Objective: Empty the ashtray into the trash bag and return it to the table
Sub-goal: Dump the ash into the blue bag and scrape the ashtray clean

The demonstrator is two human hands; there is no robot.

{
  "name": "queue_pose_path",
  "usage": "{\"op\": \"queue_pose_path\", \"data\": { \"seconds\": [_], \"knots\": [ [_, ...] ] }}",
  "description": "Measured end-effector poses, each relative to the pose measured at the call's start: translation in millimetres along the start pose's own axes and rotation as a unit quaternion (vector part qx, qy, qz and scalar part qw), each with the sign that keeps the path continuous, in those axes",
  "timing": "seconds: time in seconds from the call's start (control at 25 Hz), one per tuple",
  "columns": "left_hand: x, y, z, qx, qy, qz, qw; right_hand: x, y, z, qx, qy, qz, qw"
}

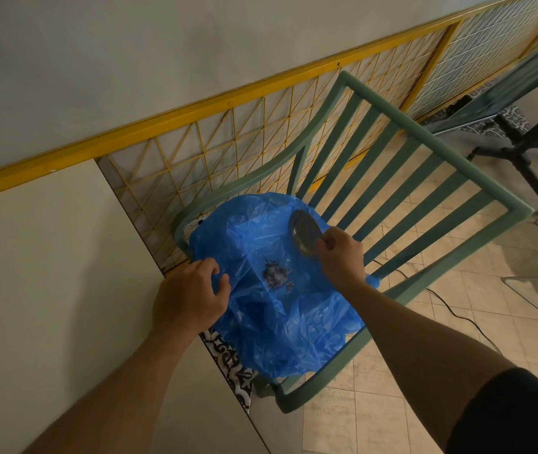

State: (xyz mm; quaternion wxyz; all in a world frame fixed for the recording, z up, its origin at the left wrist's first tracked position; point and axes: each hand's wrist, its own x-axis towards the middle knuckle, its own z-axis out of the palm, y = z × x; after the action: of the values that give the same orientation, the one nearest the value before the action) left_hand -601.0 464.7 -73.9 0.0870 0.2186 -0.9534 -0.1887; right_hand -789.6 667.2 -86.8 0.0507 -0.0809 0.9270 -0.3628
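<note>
A: What is the right hand (341, 253) doing?

B: It grips a dark round ashtray (305, 232) by the near edge, fingers curled around the rim. The ashtray is tipped steeply on its side, its hollow facing left toward the bag.

A: And the bag?

B: A blue trash bag (280, 306) lies spread over the seat of a green slatted chair (402, 158). It sits directly under and to the left of the right hand, and the ashtray hangs over its upper right part.

A: The left hand (192, 298)?

B: Clenched on the bag's left edge, with a fold of the blue plastic pinched between thumb and fingers.

A: Anything in the bag?

B: 1 dark patch of ash (276, 275) lies on the plastic, between the 2 hands, below and left of the ashtray.

A: Where is the table?

B: A pale table (48, 273) spreads out to the left of the left hand, its edge running just beside that wrist. The ashtray is well apart from it, off to the right over the chair.

A: What lies beyond the hands?

B: A yellow mesh railing (195, 149) behind the chair, and tiled floor (457, 309) to the right of the right forearm.
</note>
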Motion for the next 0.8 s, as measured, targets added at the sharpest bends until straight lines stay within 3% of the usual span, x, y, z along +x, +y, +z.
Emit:
{"op": "queue_pose_path", "data": {
  "seconds": [0.36, 0.8],
  "knots": [
    [0.4, 0.1, 1.0, 0.000, 0.003, -0.001, 1.000, 4.3, 10.3, -2.0, 0.215, 0.040, 0.217, 0.951],
    [0.7, -1.3, 0.3, -0.020, 0.015, 0.023, 0.999, -0.9, 10.7, -25.9, 0.420, 0.024, 0.301, 0.856]
  ]
}}
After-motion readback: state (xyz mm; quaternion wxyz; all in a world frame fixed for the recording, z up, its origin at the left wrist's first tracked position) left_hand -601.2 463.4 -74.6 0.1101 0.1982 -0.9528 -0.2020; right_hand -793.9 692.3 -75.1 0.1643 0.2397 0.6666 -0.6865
